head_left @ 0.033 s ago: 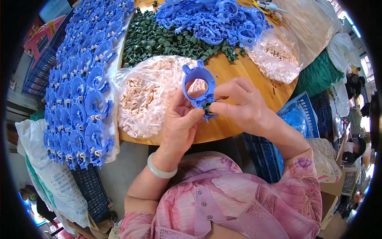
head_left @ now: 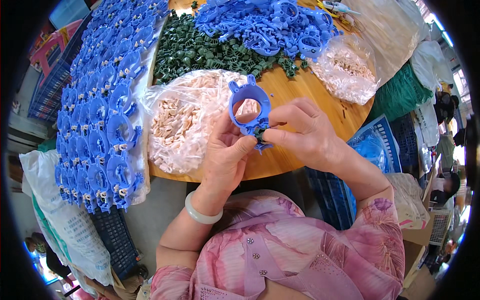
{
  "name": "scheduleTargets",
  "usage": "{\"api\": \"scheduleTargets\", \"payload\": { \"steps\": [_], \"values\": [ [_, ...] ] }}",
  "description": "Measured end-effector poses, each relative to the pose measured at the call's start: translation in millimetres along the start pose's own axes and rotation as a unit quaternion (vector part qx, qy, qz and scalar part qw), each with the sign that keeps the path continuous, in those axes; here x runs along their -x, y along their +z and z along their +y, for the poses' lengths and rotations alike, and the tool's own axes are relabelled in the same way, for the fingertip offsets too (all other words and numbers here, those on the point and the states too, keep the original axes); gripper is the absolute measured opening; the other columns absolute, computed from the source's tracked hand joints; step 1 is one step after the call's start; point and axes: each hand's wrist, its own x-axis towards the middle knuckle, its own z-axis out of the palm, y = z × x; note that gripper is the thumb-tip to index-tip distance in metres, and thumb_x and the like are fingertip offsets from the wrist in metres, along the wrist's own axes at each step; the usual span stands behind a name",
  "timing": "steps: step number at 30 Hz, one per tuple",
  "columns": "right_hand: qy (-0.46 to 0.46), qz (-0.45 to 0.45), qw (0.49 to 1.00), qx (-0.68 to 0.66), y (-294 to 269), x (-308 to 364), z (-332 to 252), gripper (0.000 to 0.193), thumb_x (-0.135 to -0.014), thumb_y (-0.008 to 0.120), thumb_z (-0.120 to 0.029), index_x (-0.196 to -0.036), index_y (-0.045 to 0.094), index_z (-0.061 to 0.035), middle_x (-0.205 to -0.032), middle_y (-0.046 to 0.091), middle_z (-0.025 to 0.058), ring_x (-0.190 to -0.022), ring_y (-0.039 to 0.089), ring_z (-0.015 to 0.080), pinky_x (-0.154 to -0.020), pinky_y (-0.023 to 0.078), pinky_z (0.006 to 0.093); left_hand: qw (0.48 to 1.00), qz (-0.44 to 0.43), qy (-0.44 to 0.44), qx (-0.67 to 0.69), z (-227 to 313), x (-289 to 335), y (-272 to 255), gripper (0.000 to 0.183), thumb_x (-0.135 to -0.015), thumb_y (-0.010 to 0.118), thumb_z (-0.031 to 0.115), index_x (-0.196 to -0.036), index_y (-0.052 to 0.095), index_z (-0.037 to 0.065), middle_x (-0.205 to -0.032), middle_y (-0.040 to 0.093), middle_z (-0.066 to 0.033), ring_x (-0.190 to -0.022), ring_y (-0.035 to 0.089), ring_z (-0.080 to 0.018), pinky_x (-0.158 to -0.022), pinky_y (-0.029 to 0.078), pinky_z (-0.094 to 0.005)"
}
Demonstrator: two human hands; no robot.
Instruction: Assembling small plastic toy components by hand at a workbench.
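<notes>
My left hand grips a blue plastic ring-shaped piece with two ear-like tabs on top, holding it upright over the table's near edge. A small dark green plastic piece sits against the lower part of the ring. From the right, the thumb and forefinger of my right hand pinch together at this green piece; its right side is hidden behind the fingertips. Just left of my left hand lies an open clear bag of pale pink small plastic parts.
Rows of blue ring pieces cover a board on the left. Dark green parts and loose blue parts are heaped at the back of the wooden table. Another bag of pale parts lies far right.
</notes>
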Motion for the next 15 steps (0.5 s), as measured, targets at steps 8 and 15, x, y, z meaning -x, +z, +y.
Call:
{"api": "scheduleTargets", "payload": {
  "steps": [8, 15],
  "values": [
    [0.049, 0.049, 0.998, 0.001, 13.2, 9.3, -12.8, 0.015, -0.067, 0.061, -0.013, -0.083, 0.061, -0.0121, -0.084, 0.054, 0.0005, -0.074, 0.055, 0.0195, -0.064, 0.042, 0.032, 0.996, -0.025, 0.073, -0.053, -7.2, 4.7, -4.9, 0.068, -0.073, 0.067, -0.006, -0.133, 0.037, 0.003, -0.119, 0.054, -0.0113, -0.104, 0.056, -0.0191, -0.088, 0.049, -0.0318],
    [0.031, 0.027, 0.999, 0.021, 8.2, 7.4, -14.5, 0.018, -0.069, 0.061, -0.012, -0.087, 0.061, -0.0106, -0.085, 0.054, 0.0015, -0.077, 0.055, 0.0202, -0.067, 0.041, 0.0327, 0.997, -0.017, 0.061, -0.044, -6.2, 5.0, -7.3, 0.068, -0.073, 0.068, -0.006, -0.133, 0.037, 0.003, -0.119, 0.054, -0.0121, -0.101, 0.058, -0.0194, -0.086, 0.05, -0.031]
  ]
}}
